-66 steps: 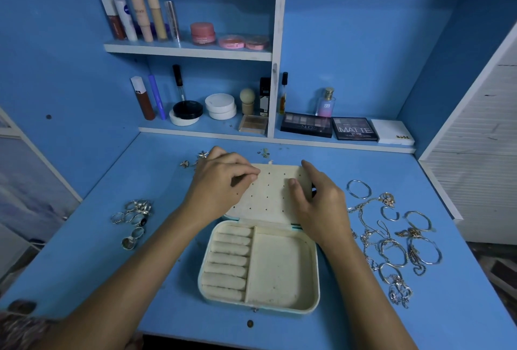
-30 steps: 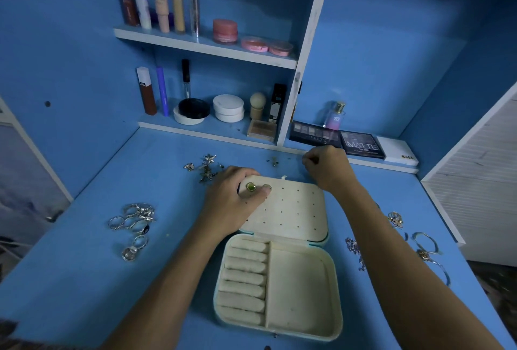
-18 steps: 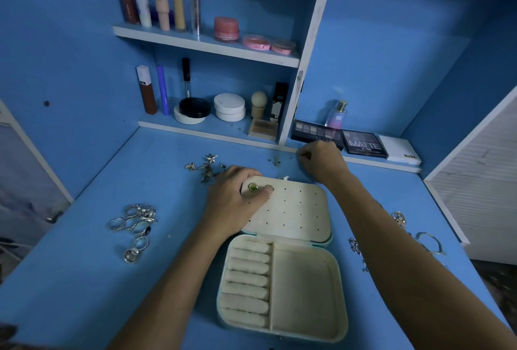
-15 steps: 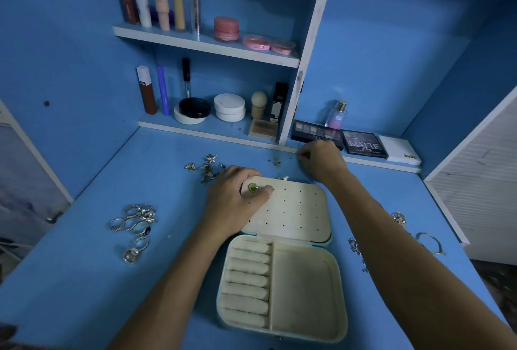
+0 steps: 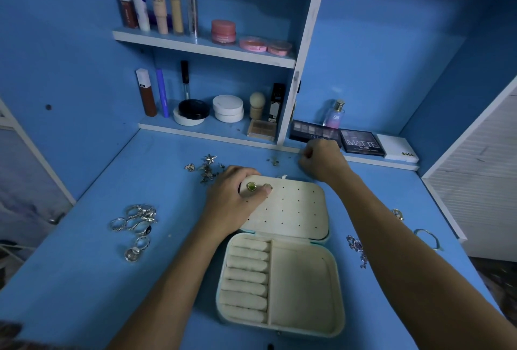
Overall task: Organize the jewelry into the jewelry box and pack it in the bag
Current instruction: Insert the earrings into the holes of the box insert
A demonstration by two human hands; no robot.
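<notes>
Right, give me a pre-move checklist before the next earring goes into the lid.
1. Jewelry box open, lid panel lying flat: ok.
2. Green stud earring seated on the panel under the left hand: ok; whether its post is pushed fully through: cannot tell.
3. Free holes left on the panel: ok.
4. Right hand has a grip on a small piece near the shelf edge: cannot tell, fingers curled, item hidden.
5. Ring rolls empty; rings on the desk: not ok.

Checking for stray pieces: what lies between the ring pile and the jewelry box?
Head view: only the left forearm crosses bare desk between rings and box.
</notes>
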